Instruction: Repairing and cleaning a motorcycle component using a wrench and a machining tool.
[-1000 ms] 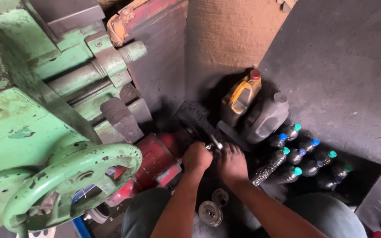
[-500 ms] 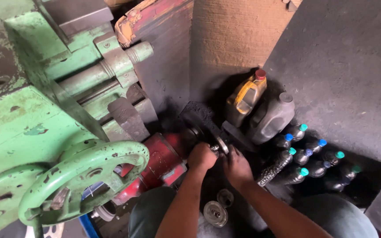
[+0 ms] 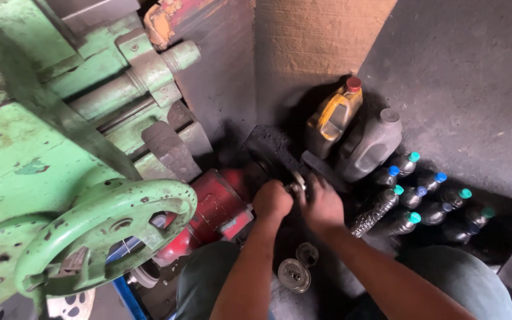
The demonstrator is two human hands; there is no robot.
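Both my hands meet low on the dark floor in front of me. My left hand (image 3: 272, 200) is closed in a fist around a small round metal part (image 3: 297, 183), a ring or bearing that glints between the hands. My right hand (image 3: 323, 207) presses against the same part from the right, fingers curled over it. The part sits against a black, greasy block (image 3: 274, 149) that leans by the wall. Two round metal discs (image 3: 294, 274) lie on the floor just below my forearms.
A large green machine with a handwheel (image 3: 105, 234) fills the left side. A red motor-like housing (image 3: 220, 204) lies beside my left hand. A yellow jug (image 3: 333, 115), a grey jug (image 3: 371, 142) and several dark bottles with coloured caps (image 3: 422, 201) stand at the right.
The view has drifted slightly, so the scene sits a little to the right. My hands stay together on the metal part, with only small shifts of the fingers.
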